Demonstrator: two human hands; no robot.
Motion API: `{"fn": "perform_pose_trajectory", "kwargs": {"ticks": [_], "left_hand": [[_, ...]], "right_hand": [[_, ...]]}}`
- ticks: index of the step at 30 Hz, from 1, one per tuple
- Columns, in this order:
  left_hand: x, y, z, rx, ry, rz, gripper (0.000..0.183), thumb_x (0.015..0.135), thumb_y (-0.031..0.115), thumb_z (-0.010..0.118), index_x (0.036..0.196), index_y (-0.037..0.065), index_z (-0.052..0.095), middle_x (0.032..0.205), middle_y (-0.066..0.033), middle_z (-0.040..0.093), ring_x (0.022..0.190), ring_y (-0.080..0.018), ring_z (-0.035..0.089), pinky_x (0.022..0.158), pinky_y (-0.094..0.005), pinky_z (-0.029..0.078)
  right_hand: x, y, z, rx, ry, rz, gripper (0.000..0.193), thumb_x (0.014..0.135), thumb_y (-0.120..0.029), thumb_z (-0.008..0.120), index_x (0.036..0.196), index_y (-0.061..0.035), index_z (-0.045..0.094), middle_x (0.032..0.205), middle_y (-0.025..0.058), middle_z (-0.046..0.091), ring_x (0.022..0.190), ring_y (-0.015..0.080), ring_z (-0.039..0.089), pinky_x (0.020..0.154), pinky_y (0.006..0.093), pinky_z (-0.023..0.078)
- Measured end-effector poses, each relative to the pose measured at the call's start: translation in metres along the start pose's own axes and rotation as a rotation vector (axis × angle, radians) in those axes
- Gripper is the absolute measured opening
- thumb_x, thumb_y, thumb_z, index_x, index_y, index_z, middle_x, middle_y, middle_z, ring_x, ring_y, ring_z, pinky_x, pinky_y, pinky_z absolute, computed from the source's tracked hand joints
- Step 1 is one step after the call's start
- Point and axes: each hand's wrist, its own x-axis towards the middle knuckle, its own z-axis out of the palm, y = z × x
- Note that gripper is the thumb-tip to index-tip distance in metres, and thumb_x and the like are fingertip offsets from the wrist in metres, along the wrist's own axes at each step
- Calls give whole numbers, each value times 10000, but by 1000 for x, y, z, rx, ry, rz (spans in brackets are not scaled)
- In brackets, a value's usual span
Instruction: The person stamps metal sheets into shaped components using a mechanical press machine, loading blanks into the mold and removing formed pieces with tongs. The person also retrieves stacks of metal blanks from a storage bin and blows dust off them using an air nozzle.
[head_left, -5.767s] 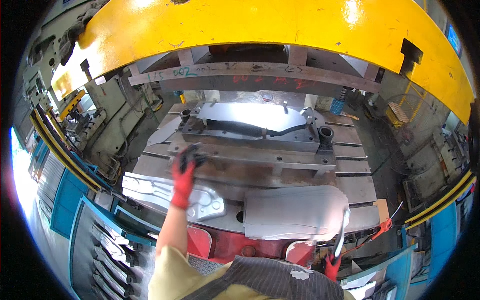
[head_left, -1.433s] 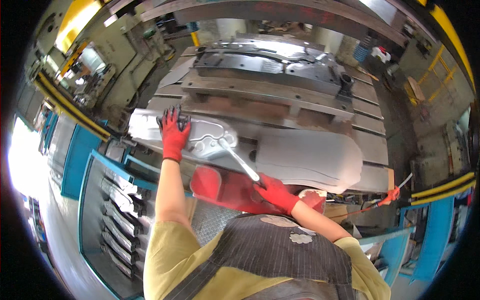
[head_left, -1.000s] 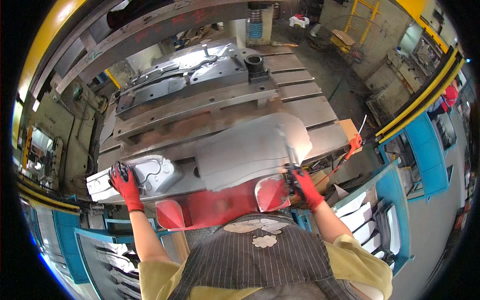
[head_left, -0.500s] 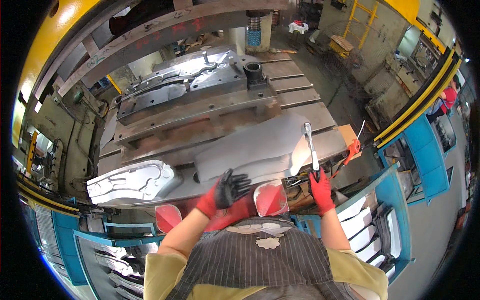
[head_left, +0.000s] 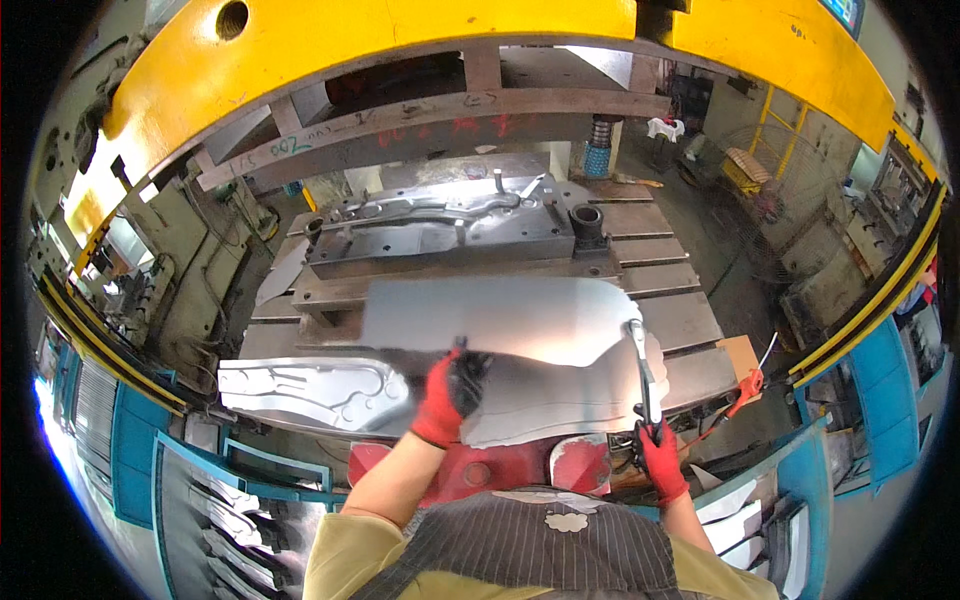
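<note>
In my right hand [head_left: 660,460], gloved in red and black, is a chrome tool with a round head [head_left: 642,365]. The fingers are wrapped round its dark lower end, and its head rests against the right end of a bare sheet-metal blank [head_left: 480,310]. Another sheet [head_left: 560,400] shows below that blank's near edge. My left hand [head_left: 456,392], in a matching glove, is by the near edge of the upper blank, its dark fingers blurred; whether they grip the edge is unclear. Left of it lies a formed metal panel [head_left: 310,390].
Beyond the sheets, a press die [head_left: 440,240] stands on the slotted bed [head_left: 660,280], under a yellow press beam [head_left: 420,30]. Blue racks with metal parts [head_left: 810,500] flank me. A red device with a cable [head_left: 748,385] sits at the bed's right corner.
The view has shifted, with more of the yellow beam showing. The upper blank now lies farther from me than the sheet exposed below it. My left hand has reached forward to its edge.
</note>
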Motion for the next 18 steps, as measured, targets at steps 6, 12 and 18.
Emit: {"fn": "perform_pose_trajectory", "kwargs": {"ticks": [6,12,18], "left_hand": [[58,123,19,138,-121,329,301,848,265,510,1092,90,537,955,-49,586,951,-207,531,908,-347,391],[159,196,14,273,-240,409,183,853,198,506,934,54,586,905,-113,617,894,-251,587,904,-363,439],[243,203,-40,306,-154,166,157,820,204,530,792,58,583,721,-70,610,651,-205,594,591,-328,481]], "right_hand": [[97,-76,68,267,-239,126,230,843,-150,544,1046,-53,497,668,9,510,505,103,485,401,266,395],[210,-116,133,-41,-171,-158,212,820,-212,560,896,-16,531,735,49,548,665,152,514,581,315,424],[266,-83,163,-54,-174,-132,165,834,-232,549,948,-113,553,673,8,520,514,92,481,409,252,389]]}}
